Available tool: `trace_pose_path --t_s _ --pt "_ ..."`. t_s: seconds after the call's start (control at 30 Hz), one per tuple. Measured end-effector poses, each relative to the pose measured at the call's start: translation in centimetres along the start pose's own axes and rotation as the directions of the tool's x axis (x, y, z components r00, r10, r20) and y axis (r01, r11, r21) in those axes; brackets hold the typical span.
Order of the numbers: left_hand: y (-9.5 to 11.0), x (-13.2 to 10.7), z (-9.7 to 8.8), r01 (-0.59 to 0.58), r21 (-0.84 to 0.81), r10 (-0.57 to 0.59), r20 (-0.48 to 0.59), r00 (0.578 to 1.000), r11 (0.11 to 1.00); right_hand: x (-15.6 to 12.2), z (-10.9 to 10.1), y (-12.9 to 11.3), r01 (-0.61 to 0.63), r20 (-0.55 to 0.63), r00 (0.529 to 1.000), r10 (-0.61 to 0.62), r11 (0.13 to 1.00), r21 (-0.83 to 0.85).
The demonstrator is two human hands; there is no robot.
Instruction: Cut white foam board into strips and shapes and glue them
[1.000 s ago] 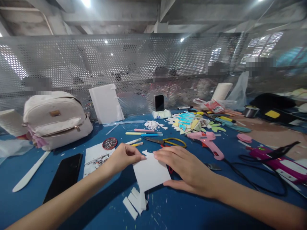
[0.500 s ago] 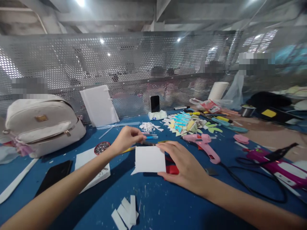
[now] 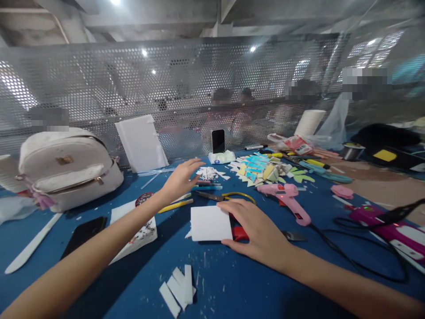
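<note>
Print on the red-and-white packet (image 3: pixel 296 144) is too blurred to read. White square (image 3: pixel 210 223) lies flat mid-table on the blue table (image 3: pixel 232 283), just in front of the yellow-handled scissors (image 3: pixel 234 195). Right hand (image 3: pixel 257 228) lies spread, thumb and fingers touching the square's right edge. Left hand (image 3: pixel 181 179) is open, empty, fingers splayed over the pens (image 3: pixel 206 186). Half a second earlier it was pinched shut at the square's far left corner; now it is clear of the square and further forward. Hands apart.

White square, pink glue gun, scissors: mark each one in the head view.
white square (image 3: pixel 210 223), head view, middle of its face.
pink glue gun (image 3: pixel 287 191), head view, on its body.
scissors (image 3: pixel 207 195), head view, on the dark blades.
</note>
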State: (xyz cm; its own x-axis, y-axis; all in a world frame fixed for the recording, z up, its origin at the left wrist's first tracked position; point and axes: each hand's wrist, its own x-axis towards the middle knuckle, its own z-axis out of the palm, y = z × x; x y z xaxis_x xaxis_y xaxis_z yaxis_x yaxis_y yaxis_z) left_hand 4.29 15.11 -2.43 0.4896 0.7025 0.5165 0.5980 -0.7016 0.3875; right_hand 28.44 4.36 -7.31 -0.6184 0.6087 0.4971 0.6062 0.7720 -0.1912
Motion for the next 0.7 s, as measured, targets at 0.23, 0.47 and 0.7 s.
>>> trace_pose_path --t_s 0.23,0.47,0.7 --pt "7.0 -14.0 -3.4 0.081 -0.009 -0.081 -0.100 0.992 0.997 1.6 -0.6 1.6 -0.102 -0.005 0.995 0.102 0.986 -0.132" --pt "8.1 -22.0 -1.1 0.286 0.111 -0.303 0.182 0.936 0.952 4.3 -0.5 3.0 -0.118 0.075 0.988 0.133 0.976 -0.182" --pt "8.5 -21.7 -0.6 0.348 0.095 -0.360 0.202 0.911 0.933 4.6 0.1 -3.4 0.106 0.305 0.943 -0.129 0.990 0.091"
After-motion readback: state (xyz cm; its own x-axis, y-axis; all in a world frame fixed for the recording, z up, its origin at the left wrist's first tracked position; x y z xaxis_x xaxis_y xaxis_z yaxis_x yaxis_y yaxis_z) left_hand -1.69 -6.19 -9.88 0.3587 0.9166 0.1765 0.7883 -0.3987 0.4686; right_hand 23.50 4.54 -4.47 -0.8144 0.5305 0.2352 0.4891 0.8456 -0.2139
